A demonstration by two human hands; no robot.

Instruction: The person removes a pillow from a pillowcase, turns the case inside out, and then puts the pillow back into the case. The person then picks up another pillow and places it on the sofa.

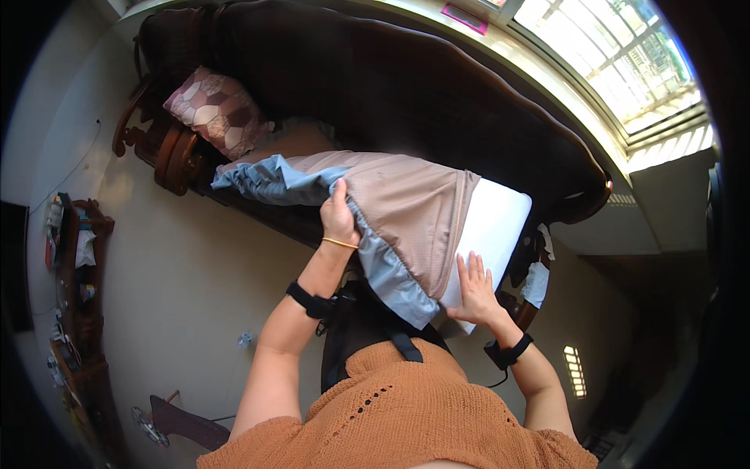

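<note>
A white foam cushion (pixel 492 223) lies partly inside a brown fabric cover (pixel 404 199) with a light blue gathered ruffle (pixel 392 269). The foam's right end is bare; the cover's left part lies loose and crumpled along the bench. My left hand (pixel 340 217), with a bracelet at its wrist, grips the cover's edge where brown meets blue, thumb on top. My right hand (pixel 477 293) rests with fingers spread on the bare white foam, near the cover's opening edge. Both forearms wear black bands.
A dark carved wooden bench (pixel 375 82) runs behind the cushion, under a barred window (pixel 621 58). A patterned pillow (pixel 217 111) leans at its left end. White paper or cloth (pixel 535 284) hangs on the right armrest. A wooden shelf unit (pixel 73 293) with small items stands far left.
</note>
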